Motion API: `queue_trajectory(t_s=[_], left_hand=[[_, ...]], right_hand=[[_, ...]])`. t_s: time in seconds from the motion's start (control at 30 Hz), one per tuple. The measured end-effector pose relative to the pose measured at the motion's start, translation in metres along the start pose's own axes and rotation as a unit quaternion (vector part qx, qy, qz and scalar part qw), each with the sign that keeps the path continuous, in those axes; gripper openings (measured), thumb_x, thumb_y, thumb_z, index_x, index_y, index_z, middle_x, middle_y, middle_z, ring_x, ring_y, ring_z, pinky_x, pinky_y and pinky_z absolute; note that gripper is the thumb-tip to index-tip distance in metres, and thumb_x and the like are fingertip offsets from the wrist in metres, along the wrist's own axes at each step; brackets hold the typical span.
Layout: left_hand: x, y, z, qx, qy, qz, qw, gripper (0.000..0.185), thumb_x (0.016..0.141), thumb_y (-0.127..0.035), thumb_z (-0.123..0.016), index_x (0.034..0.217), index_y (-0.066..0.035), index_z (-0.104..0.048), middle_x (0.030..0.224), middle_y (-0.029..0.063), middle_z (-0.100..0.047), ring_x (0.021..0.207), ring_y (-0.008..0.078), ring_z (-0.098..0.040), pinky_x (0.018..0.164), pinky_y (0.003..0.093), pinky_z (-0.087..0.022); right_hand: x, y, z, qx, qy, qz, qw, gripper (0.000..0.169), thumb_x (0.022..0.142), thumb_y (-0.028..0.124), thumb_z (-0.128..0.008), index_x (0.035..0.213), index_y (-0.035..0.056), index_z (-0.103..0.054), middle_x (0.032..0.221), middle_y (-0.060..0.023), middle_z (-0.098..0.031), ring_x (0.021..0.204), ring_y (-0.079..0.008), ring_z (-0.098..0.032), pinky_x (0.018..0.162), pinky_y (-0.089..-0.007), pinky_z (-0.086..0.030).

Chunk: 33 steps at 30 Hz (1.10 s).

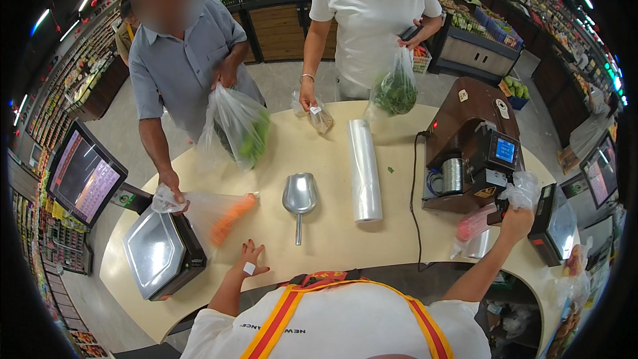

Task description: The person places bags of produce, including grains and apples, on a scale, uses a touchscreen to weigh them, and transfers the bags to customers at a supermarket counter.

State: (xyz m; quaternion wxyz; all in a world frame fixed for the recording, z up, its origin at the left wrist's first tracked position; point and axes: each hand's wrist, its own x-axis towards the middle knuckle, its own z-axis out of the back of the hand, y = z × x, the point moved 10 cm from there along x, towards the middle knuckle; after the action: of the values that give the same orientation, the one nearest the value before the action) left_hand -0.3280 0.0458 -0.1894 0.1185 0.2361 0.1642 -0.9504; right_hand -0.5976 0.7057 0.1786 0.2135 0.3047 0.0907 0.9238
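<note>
My left hand (252,259) hovers low over the counter's near left part, fingers spread, a small white label stuck on its back. Nearby lies a clear plastic bag of carrots (230,219), its neck held by a person in a grey-blue shirt. My right hand (518,219) grips the gathered top of a plastic bag (521,189) at the tying machine (491,157) on the right. Pinkish-red contents (471,227) show in clear plastic below that machine; whether this is the same bag, I cannot tell. A metal scoop (300,194) lies between my hands.
A scale (154,254) with a screen (85,174) stands left, another scale (554,224) right. A plastic bag roll (365,174) and a black cable (414,209) lie on the counter. Across it, two people hold bags of greens (239,129) and a small bag (320,118).
</note>
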Motion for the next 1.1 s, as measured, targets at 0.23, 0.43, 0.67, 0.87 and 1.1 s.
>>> queue_trajectory(t_s=[0.23, 0.43, 0.67, 0.87, 1.1], left_hand=[[0.000, 0.002, -0.001, -0.008, 0.002, 0.001, 1.000, 0.092, 0.061, -0.050, -0.073, 0.136, -0.014, -0.034, 0.141, 0.0330, -0.012, 0.127, 0.0552, -0.014, 0.104, 0.0529, -0.024], [0.000, 0.002, -0.001, -0.009, 0.008, 0.000, 1.000, 0.093, 0.061, -0.050, -0.074, 0.136, -0.014, -0.034, 0.141, 0.0333, -0.011, 0.127, 0.0554, -0.013, 0.104, 0.0537, -0.024], [0.001, 0.001, -0.001, -0.007, 0.016, 0.003, 1.000, 0.092, 0.062, -0.052, -0.072, 0.136, -0.015, -0.032, 0.141, 0.0332, -0.009, 0.128, 0.0551, -0.012, 0.103, 0.0555, -0.024], [0.000, 0.001, -0.001, -0.004, 0.021, 0.011, 1.000, 0.093, 0.061, -0.050, -0.073, 0.136, -0.014, -0.033, 0.142, 0.0327, -0.009, 0.129, 0.0541, -0.011, 0.104, 0.0531, -0.023], [-0.003, -0.004, 0.005, -0.020, 0.026, 0.008, 0.999, 0.094, 0.061, -0.048, -0.075, 0.137, -0.013, -0.033, 0.142, 0.0326, -0.008, 0.129, 0.0535, -0.010, 0.105, 0.0517, -0.023]], right_hand=[[-0.001, 0.002, 0.004, 0.000, -0.023, 0.010, 1.000, 0.021, 0.074, 0.019, -0.062, 0.086, 0.0022, -0.064, 0.082, -0.0204, -0.062, 0.078, -0.0391, -0.059, 0.067, -0.0452, -0.046], [-0.004, 0.010, 0.012, 0.016, -0.058, 0.031, 0.998, 0.021, 0.072, 0.020, -0.063, 0.075, -0.0012, -0.064, 0.070, -0.0215, -0.060, 0.069, -0.0400, -0.059, 0.061, -0.0473, -0.045], [-0.001, 0.005, 0.006, -0.003, -0.017, 0.012, 1.000, 0.022, 0.075, 0.021, -0.060, 0.083, 0.0006, -0.063, 0.079, -0.0213, -0.061, 0.076, -0.0400, -0.059, 0.065, -0.0465, -0.045], [-0.001, 0.008, 0.008, -0.008, -0.013, 0.009, 1.000, 0.021, 0.075, 0.020, -0.060, 0.083, 0.0012, -0.063, 0.081, -0.0216, -0.061, 0.077, -0.0402, -0.058, 0.065, -0.0468, -0.045], [-0.003, 0.012, 0.011, -0.002, -0.012, 0.011, 1.000, 0.021, 0.074, 0.019, -0.061, 0.085, 0.0015, -0.064, 0.081, -0.0211, -0.061, 0.078, -0.0405, -0.058, 0.067, -0.0469, -0.045]])
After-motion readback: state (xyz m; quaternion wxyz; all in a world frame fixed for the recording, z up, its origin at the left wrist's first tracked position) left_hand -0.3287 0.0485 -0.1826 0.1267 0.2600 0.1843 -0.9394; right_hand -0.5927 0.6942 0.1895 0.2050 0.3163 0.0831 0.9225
